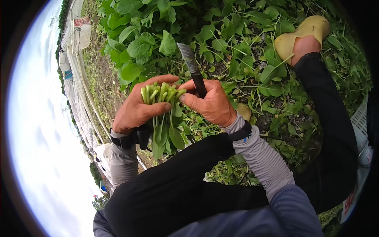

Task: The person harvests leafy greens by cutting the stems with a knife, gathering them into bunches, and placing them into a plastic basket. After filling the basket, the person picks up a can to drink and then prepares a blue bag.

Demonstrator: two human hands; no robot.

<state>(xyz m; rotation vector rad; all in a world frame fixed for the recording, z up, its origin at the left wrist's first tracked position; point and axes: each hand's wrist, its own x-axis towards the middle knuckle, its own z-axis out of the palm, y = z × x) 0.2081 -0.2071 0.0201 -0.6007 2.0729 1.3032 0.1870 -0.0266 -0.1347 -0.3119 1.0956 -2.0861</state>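
My left hand [136, 110] grips a bunch of green leafy stalks [162, 94], cut ends pointing up, leaves hanging down below my fist. My right hand [211, 102] holds a dark-bladed knife [191, 65] by its handle, blade pointing up and away, and its thumb touches the cut ends of the bunch. Both hands sit close together above my black-trousered knee [185, 177]. Grey sleeves and dark wrist straps cover my forearms.
Leafy green plants [237, 43] cover the ground ahead. My yellow shoe [306, 33] rests among them at the upper right. A white crate edge [361, 118] shows at the right. Greenhouse plastic and poles [81, 94] run along the left, with bright sky beyond.
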